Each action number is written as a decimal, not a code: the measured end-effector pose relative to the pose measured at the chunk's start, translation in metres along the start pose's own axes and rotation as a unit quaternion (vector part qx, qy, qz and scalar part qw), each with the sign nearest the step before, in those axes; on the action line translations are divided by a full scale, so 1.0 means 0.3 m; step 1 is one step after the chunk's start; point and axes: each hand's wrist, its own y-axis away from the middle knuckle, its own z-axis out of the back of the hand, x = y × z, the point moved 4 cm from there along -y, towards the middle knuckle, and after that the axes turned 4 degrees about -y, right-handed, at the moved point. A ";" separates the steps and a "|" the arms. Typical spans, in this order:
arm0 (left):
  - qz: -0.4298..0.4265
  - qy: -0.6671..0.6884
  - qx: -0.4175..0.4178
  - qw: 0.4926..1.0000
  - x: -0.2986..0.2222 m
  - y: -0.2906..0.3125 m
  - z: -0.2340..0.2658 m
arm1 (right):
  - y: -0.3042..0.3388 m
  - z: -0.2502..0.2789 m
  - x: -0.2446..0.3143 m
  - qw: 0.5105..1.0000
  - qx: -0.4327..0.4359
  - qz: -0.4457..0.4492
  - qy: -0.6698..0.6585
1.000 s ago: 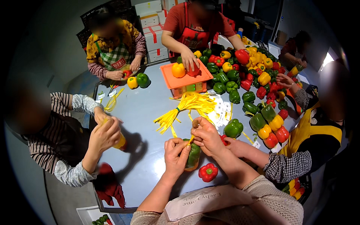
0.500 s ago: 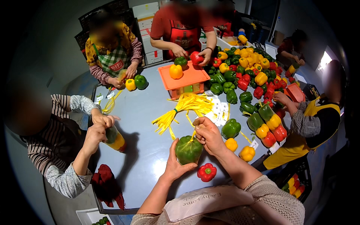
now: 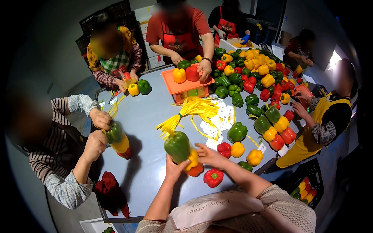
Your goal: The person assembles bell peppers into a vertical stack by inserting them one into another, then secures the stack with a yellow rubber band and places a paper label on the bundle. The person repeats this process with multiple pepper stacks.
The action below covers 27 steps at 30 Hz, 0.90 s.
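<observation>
A clear bag pack of bell peppers (image 3: 178,147), green, yellow and red in a row, tilts over the near part of the table. My left hand (image 3: 173,169) is closed round its side, thumb across the front. At its right side my right hand (image 3: 211,156) has its fingers stretched out, the tips at or just touching the yellow pepper; I cannot tell which. A loose red bell pepper (image 3: 213,178) lies below my right hand. Just beyond the pack is a bundle of yellow ties (image 3: 190,110) beside scattered white tags (image 3: 223,114).
Loose peppers (image 3: 237,132) lie beyond my right forearm. Finished packs (image 3: 274,130) and a large pepper heap (image 3: 252,70) are on the right. An orange-topped scale (image 3: 186,83) bears peppers. Co-workers surround the table (image 3: 147,186); one at left twists a bag (image 3: 118,139). A dark red cloth (image 3: 112,194) lies front left.
My right hand has let go of the yellow tie and dropped to the pack's side. The pack has tipped, showing all its peppers. Across the table, a co-worker's red pepper is now on the scale.
</observation>
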 end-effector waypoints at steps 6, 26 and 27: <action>0.098 0.186 0.002 0.978 -0.061 0.003 -0.028 | 0.017 -0.103 0.075 0.974 -0.016 0.050 0.222; 0.198 0.071 0.142 0.967 -0.051 0.139 -0.086 | 0.411 0.056 0.113 0.917 -0.090 0.097 -0.376; 0.204 0.052 0.125 0.969 -0.039 0.138 -0.074 | 0.429 0.085 0.106 0.909 -0.095 0.115 -0.390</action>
